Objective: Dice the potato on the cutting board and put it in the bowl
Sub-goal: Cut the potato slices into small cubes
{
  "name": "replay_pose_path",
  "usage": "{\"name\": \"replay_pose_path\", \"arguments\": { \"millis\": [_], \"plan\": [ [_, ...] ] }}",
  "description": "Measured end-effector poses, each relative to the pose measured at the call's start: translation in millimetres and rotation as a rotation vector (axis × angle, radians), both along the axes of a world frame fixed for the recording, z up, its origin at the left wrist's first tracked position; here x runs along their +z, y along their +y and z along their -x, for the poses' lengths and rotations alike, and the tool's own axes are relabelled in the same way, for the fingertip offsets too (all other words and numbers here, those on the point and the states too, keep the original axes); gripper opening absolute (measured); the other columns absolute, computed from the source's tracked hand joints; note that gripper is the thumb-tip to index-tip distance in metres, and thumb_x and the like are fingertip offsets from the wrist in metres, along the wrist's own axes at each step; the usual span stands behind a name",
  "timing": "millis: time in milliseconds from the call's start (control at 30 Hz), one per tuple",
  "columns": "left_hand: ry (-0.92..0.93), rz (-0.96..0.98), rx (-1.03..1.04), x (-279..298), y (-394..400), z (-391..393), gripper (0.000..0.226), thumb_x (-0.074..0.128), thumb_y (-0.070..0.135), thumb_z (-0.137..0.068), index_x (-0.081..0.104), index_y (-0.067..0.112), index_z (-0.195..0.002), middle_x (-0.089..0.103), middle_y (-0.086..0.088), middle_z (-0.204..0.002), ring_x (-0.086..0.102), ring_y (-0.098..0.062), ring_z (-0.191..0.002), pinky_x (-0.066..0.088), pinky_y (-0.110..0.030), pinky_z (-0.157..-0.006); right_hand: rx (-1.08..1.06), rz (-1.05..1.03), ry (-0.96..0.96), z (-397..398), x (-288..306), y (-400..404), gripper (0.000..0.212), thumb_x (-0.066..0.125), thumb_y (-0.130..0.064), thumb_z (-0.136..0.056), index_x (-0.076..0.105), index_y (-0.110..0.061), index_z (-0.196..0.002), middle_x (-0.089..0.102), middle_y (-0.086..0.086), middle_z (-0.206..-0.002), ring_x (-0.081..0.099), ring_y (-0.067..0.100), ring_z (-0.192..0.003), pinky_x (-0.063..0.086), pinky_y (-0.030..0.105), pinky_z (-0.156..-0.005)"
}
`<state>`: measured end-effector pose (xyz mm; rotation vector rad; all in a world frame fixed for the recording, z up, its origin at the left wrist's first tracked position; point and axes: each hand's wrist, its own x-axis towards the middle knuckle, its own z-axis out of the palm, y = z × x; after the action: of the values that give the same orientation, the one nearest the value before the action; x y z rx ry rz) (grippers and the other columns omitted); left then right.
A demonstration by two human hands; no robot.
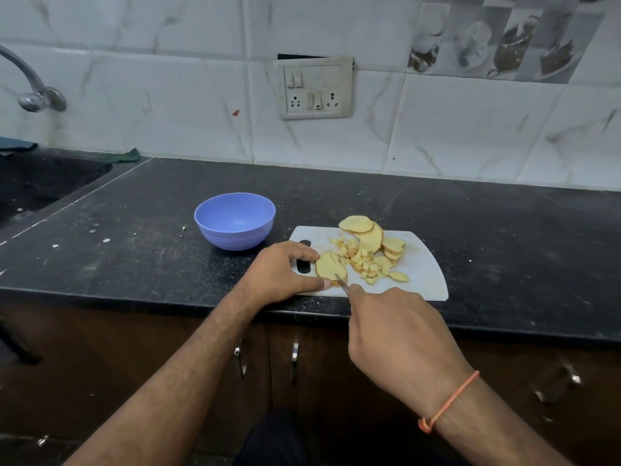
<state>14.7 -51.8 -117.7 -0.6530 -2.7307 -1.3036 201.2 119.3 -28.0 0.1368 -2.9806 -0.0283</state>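
A white cutting board (423, 267) lies on the black counter near its front edge. On it are a stack of potato slices (368, 232), a heap of small potato cubes (361, 260) and a flat potato slice (327, 265) at the board's left. My left hand (285, 272) pinches that slice between fingers and thumb. My right hand (396, 334) grips a knife (342, 283) whose blade tip rests on the slice's near edge; the handle is hidden in my fist. An empty blue bowl (235, 222) stands left of the board.
The black counter (134, 237) carries a few crumbs. A dark sink (37, 183) with a metal tap (33, 92) sits at the far left. A switch and socket plate (314, 87) is on the tiled wall. Cabinet doors with handles (295, 356) are below.
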Motion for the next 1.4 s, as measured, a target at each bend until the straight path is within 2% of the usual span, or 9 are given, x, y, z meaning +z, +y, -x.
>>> {"name": "replay_pose_path", "arguments": {
  "millis": [67, 167, 233, 467, 600, 933, 1067, 1233, 1400],
  "plan": [
    [-0.001, 0.001, 0.0, 1, 0, -1, 0.061, 0.098, 0.055, -0.063, 0.08, 0.035, -0.117, 0.07, 0.027, -0.122, 0.062, 0.009, -0.115, 0.041, -0.008, -0.091, -0.005, 0.018, -0.005, -4, 3, 1, 0.032, 0.04, -0.03, -0.104, 0.05, -0.024, -0.134, 0.044, -0.001, -0.083, 0.046, 0.022, -0.077, 0.025, 0.029, -0.051],
    [0.013, 0.01, -0.005, 2, 0, -3, 0.06, 0.097, 0.056, -0.063, 0.08, 0.035, -0.117, 0.07, 0.027, -0.123, 0.062, 0.009, -0.114, 0.042, -0.01, -0.093, 0.0, 0.05, -0.022, -5, 6, 3, 0.027, 0.04, -0.031, -0.105, 0.054, -0.023, -0.127, 0.05, -0.001, -0.089, 0.047, 0.021, -0.079, 0.033, 0.031, -0.058],
    [0.022, 0.021, -0.012, 3, -1, -4, 0.062, 0.096, 0.058, -0.064, 0.079, 0.036, -0.119, 0.07, 0.026, -0.124, 0.062, 0.009, -0.115, 0.043, -0.011, -0.094, 0.008, 0.079, 0.003, -5, 7, 6, 0.026, 0.038, -0.031, -0.105, 0.055, -0.024, -0.123, 0.053, -0.002, -0.088, 0.047, 0.019, -0.076, 0.028, 0.029, -0.054],
    [0.039, -0.011, -0.008, 4, -6, -7, 0.049, 0.098, 0.048, -0.067, 0.082, 0.031, -0.11, 0.074, 0.025, -0.117, 0.063, 0.014, -0.111, 0.041, 0.0, -0.087, 0.028, 0.178, 0.12, 17, 4, 8, 0.032, 0.038, -0.029, -0.105, 0.057, -0.024, -0.131, 0.061, -0.003, -0.083, 0.055, 0.019, -0.074, 0.041, 0.035, -0.061],
    [0.049, -0.03, -0.01, 4, -5, -7, 0.045, 0.098, 0.046, -0.068, 0.083, 0.032, -0.107, 0.074, 0.024, -0.114, 0.064, 0.011, -0.11, 0.044, -0.005, -0.089, 0.031, 0.182, 0.146, 37, -5, 4, 0.036, 0.04, -0.029, -0.105, 0.058, -0.024, -0.136, 0.067, 0.0, -0.09, 0.054, 0.02, -0.074, 0.038, 0.033, -0.059],
    [0.048, -0.071, -0.004, 4, -5, -8, 0.038, 0.099, 0.041, -0.068, 0.084, 0.035, -0.102, 0.075, 0.022, -0.109, 0.067, 0.007, -0.105, 0.053, -0.021, -0.094, 0.022, 0.124, 0.096, 51, -15, -11, 0.028, 0.042, -0.025, -0.103, 0.055, -0.02, -0.127, 0.044, -0.004, -0.072, 0.044, 0.019, -0.067, 0.021, 0.029, -0.048],
    [0.043, -0.052, 0.001, 4, -4, -7, 0.039, 0.097, 0.043, -0.068, 0.084, 0.035, -0.104, 0.074, 0.024, -0.11, 0.066, 0.008, -0.106, 0.052, -0.02, -0.095, 0.023, 0.1, 0.06, 40, -15, -12, 0.031, 0.041, -0.027, -0.103, 0.05, -0.022, -0.133, 0.04, -0.004, -0.072, 0.037, 0.015, -0.064, 0.021, 0.03, -0.048],
    [0.041, -0.049, 0.009, 3, -4, -6, 0.039, 0.099, 0.045, -0.067, 0.084, 0.036, -0.102, 0.075, 0.023, -0.109, 0.066, 0.007, -0.106, 0.051, -0.018, -0.093, 0.03, 0.045, 0.041, 14, -11, -7, 0.043, 0.04, -0.028, -0.104, 0.043, -0.022, -0.146, 0.052, 0.0, -0.084, 0.049, 0.022, -0.076, 0.031, 0.032, -0.054],
    [0.042, -0.034, 0.004, 3, -4, -6, 0.04, 0.099, 0.044, -0.068, 0.084, 0.034, -0.104, 0.074, 0.024, -0.11, 0.066, 0.008, -0.106, 0.05, -0.016, -0.094, 0.052, 0.044, -0.005, -3, -3, -5, 0.033, 0.041, -0.027, -0.104, 0.047, -0.02, -0.136, 0.046, -0.001, -0.083, 0.049, 0.02, -0.078, 0.028, 0.029, -0.051]
  ]
}}
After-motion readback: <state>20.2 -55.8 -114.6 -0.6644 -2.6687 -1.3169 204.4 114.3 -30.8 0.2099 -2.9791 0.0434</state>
